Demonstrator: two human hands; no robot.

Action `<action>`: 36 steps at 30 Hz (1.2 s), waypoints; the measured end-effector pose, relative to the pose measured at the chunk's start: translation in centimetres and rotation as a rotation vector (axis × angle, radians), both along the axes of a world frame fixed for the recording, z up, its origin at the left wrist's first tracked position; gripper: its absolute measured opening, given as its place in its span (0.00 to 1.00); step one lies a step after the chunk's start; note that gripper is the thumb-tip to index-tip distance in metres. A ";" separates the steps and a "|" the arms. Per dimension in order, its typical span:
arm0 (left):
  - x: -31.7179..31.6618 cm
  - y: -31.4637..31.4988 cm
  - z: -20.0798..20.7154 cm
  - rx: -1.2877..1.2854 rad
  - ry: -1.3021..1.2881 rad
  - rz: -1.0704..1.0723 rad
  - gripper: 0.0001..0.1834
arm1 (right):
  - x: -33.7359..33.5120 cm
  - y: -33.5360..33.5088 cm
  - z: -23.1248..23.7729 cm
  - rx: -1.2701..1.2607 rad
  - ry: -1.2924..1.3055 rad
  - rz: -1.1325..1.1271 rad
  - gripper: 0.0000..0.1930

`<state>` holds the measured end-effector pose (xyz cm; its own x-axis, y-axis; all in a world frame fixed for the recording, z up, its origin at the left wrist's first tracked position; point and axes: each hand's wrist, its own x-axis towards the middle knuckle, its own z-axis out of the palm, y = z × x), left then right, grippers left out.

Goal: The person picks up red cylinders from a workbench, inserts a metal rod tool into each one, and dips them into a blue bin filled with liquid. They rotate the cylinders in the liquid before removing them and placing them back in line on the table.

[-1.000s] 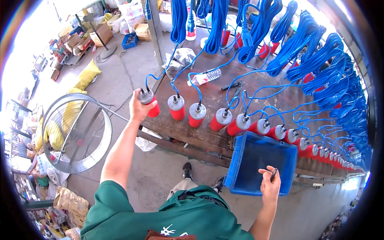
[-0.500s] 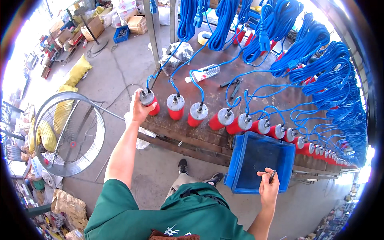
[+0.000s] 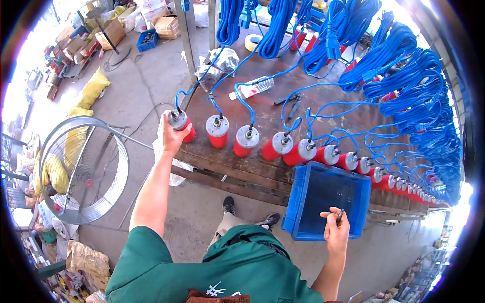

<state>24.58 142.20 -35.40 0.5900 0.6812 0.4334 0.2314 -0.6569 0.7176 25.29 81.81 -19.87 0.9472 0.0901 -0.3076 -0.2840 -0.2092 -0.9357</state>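
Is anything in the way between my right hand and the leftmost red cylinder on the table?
Yes: in this view, the blue bin's left rim lies between your right hand and the leftmost red cylinder, which your left hand grips. Whether your right hand clears that rim, I can't tell.

Head view: left one of two fisheye lenses worn side by side, at wearer's head height, facing steeply down and forward. Upright, unmirrored. Green shirt [image 3: 202, 272] nearest, filling bottom edge; shoes [image 3: 229, 206] farther below, on floor [image 3: 194, 219]. Left hand [image 3: 171, 139] and right hand [image 3: 337, 232] about arm's reach from lens, left of centre and lower right. Counter [image 3: 270, 113] seen from above, across near edge, receding small to right. Very wide field; straight edges bow outward, corners black.
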 end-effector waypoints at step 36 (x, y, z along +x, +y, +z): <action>-7.0 -18.8 11.2 -0.229 0.121 -0.067 0.38 | 0.5 -8.2 -1.8 0.054 0.116 0.157 0.16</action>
<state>17.58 123.37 -24.17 0.6751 0.7113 0.1958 0.2864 -0.4973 0.8190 25.78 73.58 -21.63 0.8785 0.2533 -0.4051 -0.3587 -0.2103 -0.9095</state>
